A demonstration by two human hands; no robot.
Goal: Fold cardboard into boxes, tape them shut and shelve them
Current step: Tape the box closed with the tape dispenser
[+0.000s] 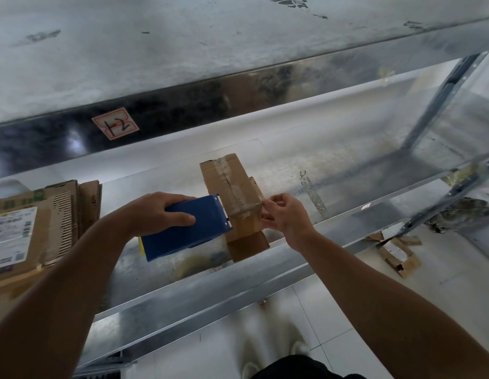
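Observation:
A small brown cardboard box [229, 184] lies on the metal shelf [347, 187], with clear tape along its top seam and over its near end. One loose flap [247, 246] sticks out at the near end. My left hand [158, 212] grips a blue tape dispenser [183, 228], whose toothed edge touches the box's near left corner. My right hand [284, 214] is at the box's near right corner, fingers curled and pinching the tape or cardboard edge there.
A stack of flattened cardboard [38, 228] with a printed label lies on the shelf to the left. An upper shelf [183, 64] with a "12" sticker overhangs. Cardboard scraps [396, 253] lie on the tiled floor at right. A shelf upright [440, 99] stands at right.

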